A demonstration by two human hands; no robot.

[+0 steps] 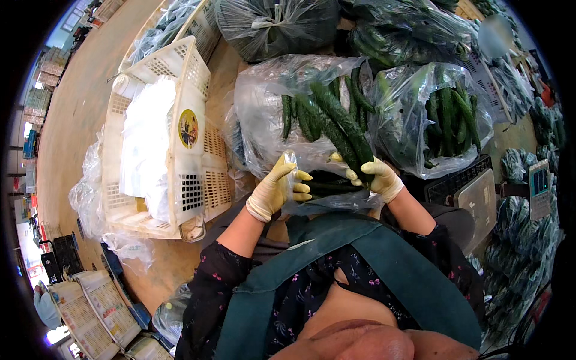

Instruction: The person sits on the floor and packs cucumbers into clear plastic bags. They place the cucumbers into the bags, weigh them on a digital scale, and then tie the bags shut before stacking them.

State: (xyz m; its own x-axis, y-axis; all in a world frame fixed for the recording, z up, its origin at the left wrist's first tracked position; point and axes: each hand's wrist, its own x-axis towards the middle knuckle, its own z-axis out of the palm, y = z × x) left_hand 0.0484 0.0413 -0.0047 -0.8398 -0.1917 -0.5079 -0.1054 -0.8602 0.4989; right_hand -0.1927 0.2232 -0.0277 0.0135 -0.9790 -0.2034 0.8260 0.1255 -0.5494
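Observation:
My right hand (380, 180), in a pale yellow glove, grips the near ends of long dark green cucumbers (344, 123). Their far ends reach over a large open clear plastic bag (265, 99), where more cucumbers (303, 117) lie. My left hand (283, 182), gloved the same way, holds the edge of a smaller clear plastic bag (324, 203) at my lap. Its thumb presses the film and its other fingers are spread. Dark cucumbers (330, 184) show between my hands, partly hidden by plastic.
To the left stands a cream plastic crate (186, 175) with white plastic bags (148, 148). At the right are another open bag of cucumbers (450, 117), a weighing scale (477, 207) with its display (538, 189), and many bagged cucumbers (517, 261). Full bags (279, 31) stand ahead.

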